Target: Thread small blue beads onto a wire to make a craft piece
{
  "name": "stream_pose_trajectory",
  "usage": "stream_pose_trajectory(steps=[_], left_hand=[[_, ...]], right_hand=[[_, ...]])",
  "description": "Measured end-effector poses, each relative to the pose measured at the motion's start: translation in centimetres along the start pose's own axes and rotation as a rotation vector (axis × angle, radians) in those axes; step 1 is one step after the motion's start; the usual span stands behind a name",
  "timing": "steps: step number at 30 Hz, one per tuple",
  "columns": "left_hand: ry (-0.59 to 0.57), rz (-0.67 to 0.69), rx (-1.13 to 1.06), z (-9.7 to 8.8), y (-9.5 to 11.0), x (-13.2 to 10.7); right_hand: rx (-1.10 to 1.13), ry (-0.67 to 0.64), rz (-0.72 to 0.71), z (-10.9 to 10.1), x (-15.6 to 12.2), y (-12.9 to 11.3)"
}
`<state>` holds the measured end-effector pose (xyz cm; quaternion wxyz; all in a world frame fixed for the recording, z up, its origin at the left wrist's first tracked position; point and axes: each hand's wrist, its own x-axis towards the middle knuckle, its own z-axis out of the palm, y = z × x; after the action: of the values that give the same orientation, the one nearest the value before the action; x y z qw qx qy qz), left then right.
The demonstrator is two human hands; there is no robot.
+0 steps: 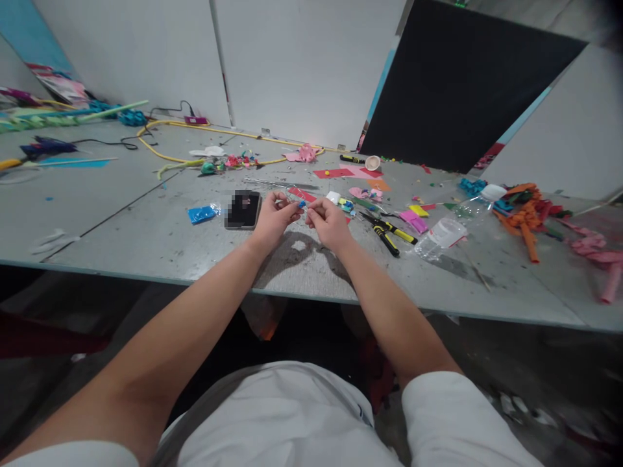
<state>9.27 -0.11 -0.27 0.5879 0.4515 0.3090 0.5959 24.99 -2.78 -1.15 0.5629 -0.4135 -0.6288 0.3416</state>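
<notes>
Close together above the table's front part, my left hand (277, 217) and my right hand (329, 224) are both closed in a pinch. Between the fingertips is a thin, silvery wire piece with a small blue bit (302, 203) on it; its exact kind is too small to tell. The left fingers grip one side of it, the right fingers the other. A dark phone (249, 211) lies just left of my left hand, with a blue packet (201, 214) beyond it. Black-and-yellow pliers (382, 235) rest to the right of my right hand.
A clear plastic bottle (440, 237) lies on its side at the right, near crumpled orange paper (523, 211). Red paper strips (333, 173) and small scraps are scattered behind my hands. A yellow cord (146, 139) runs along the back. The grey table's front edge (311, 297) is near me.
</notes>
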Motion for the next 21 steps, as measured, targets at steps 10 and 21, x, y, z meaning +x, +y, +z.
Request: stream_pose_trajectory(steps=[10, 21], left_hand=[[-0.076, -0.186, -0.177, 0.1, 0.6, -0.1], [-0.222, -0.282, -0.175, -0.3, 0.2, 0.1]], right_hand=[[-0.005, 0.014, 0.016, -0.7, 0.2, -0.4], [-0.116, -0.007, -0.106, -1.1, 0.0, -0.1]])
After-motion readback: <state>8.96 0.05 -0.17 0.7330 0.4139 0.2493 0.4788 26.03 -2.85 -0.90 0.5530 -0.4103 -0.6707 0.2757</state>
